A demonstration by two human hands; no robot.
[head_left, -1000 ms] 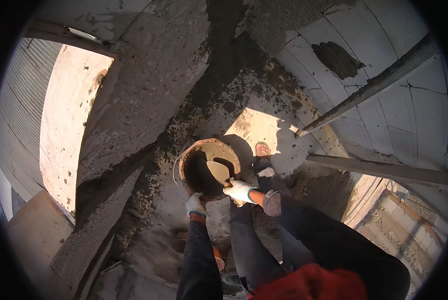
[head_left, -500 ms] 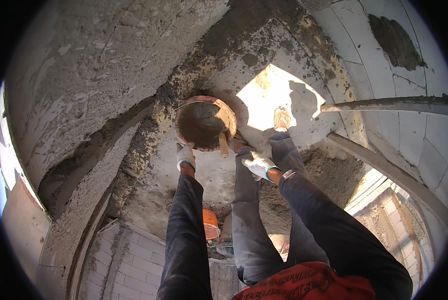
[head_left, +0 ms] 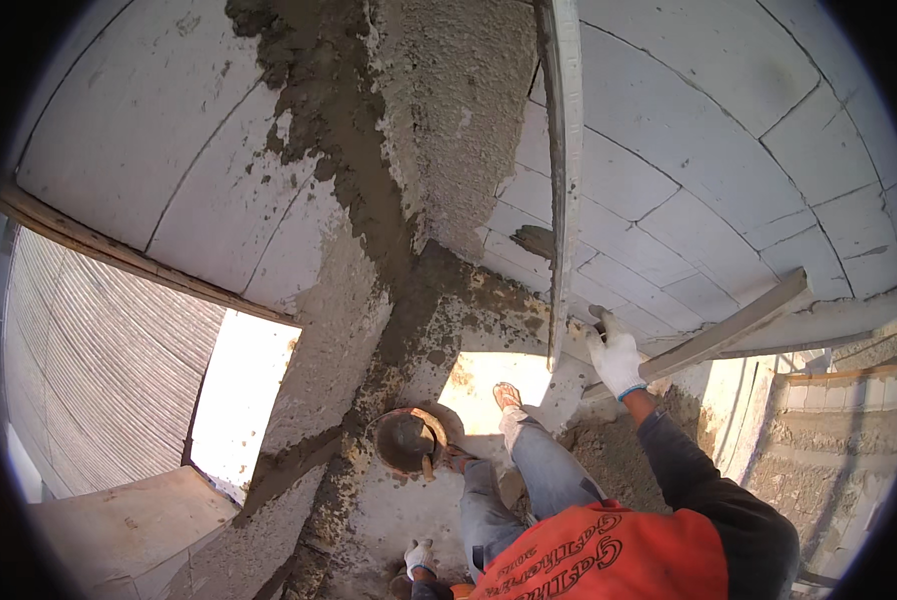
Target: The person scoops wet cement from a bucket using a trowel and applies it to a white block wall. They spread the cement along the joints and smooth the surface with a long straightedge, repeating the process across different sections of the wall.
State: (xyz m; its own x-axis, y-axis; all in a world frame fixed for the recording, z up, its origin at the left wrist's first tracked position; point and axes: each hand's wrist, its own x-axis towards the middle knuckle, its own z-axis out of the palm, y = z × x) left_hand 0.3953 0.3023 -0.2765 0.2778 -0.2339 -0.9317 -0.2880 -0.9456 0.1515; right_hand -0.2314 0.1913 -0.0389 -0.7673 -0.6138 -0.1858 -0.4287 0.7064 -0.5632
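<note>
My right hand (head_left: 617, 358), in a white glove, is stretched out beside the lower part of a long, upright straight board (head_left: 566, 170). Its thumb and fingers are apart, with a dark gap between them; no grip on the board shows. Low in the view, my left hand (head_left: 421, 556), also gloved, hangs by my side with its fingers loosely apart and nothing seen in it. A round mortar bucket (head_left: 406, 443) stands on the floor by my foot. A wooden tool handle (head_left: 428, 467) sticks out over its rim; the rest of that tool is hidden.
A second board (head_left: 714, 335) leans aslant against the white block wall (head_left: 709, 200) at the right. Wet mortar (head_left: 354, 130) runs down the wall corner ahead. Sand (head_left: 619, 455) is heaped right of my legs. An opening (head_left: 244, 390) breaks the left wall.
My view has swung up and right toward the walls. My right hand has risen from beside my leg to the upright board. My left hand has left the bucket's side and dropped low.
</note>
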